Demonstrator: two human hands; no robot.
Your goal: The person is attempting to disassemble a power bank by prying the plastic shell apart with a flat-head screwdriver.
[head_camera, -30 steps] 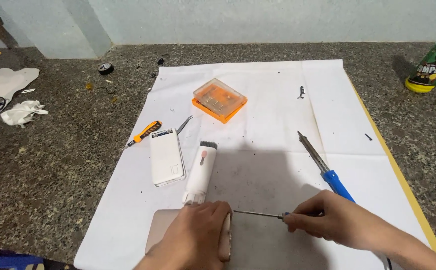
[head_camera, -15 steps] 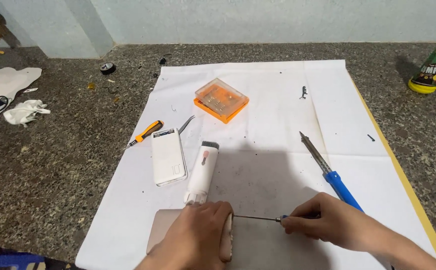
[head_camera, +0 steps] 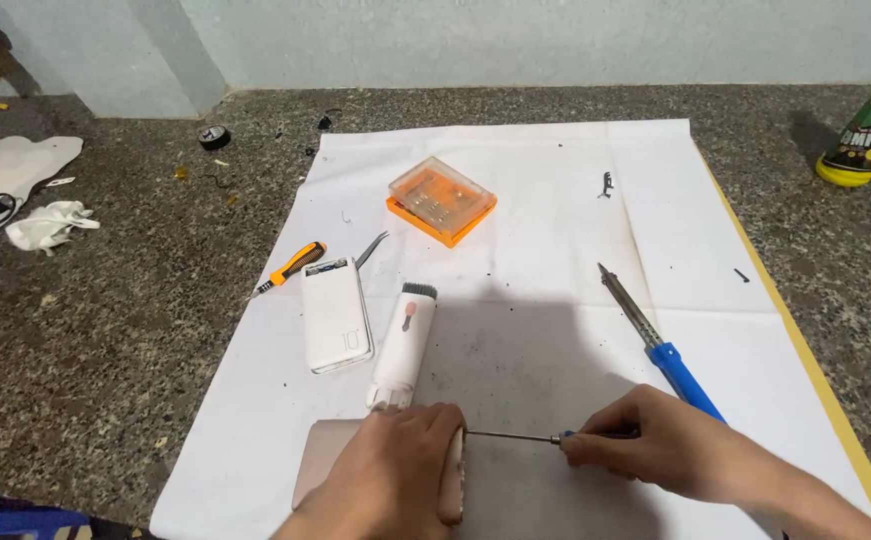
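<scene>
Desk (head_camera: 116, 330): dark speckled grey-brown stone pattern. Paper sheet (head_camera: 516, 220): white, smudged grey near middle, yellow strip along its right edge. Bit case (head_camera: 442, 200): orange base, clear lid. Small screwdriver (head_camera: 291, 268): orange and black handle. Power bank (head_camera: 336, 315): white. Slim device (head_camera: 404, 345): white, dark grey top, small red mark. Soldering iron (head_camera: 661, 345): blue handle, grey metal shaft. Phone (head_camera: 324, 462): rose-gold back. Bottle (head_camera: 870, 130): green, yellow base. Crumpled tissue (head_camera: 48, 224): white.

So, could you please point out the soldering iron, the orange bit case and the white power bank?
soldering iron (head_camera: 684, 378): head view, on its blue handle.
orange bit case (head_camera: 442, 199): head view, on its clear lid.
white power bank (head_camera: 336, 316): head view, middle of its top face.
</scene>
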